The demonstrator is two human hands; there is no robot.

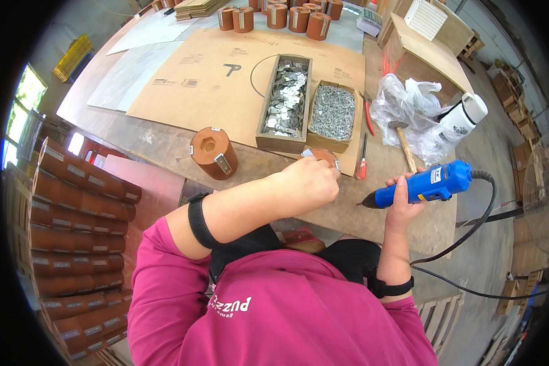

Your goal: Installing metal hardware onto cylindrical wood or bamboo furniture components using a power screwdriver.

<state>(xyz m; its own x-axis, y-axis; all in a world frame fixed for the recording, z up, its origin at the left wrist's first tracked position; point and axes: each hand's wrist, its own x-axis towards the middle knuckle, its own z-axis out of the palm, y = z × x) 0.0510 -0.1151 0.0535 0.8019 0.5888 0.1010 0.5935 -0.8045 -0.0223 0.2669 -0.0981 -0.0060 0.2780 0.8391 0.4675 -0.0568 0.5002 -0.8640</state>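
Note:
My left hand [314, 184] is closed at the near side of a brown cylinder [324, 156], mostly hidden behind it. What its curled fingers pinch cannot be seen. In my right hand [402, 204] is a blue corded electric screwdriver [424, 184], its dark tip pointing left toward the table edge. Left of my left hand stands another brown cylinder [212, 154] with a hexagonal hole and metal plates on its side. Just beyond are a wooden box [265, 116] of flat metal plates and a cardboard box [329, 144] full of screws.
A hammer [402, 143], red-handled pliers [368, 114], a screwdriver [362, 165], plastic bags [402, 104] and a white bottle [465, 113] lie or stand at the right. Several cylinders [277, 17] stand at the back; more are stacked [82, 229] at left. The black cord [491, 207] loops at right.

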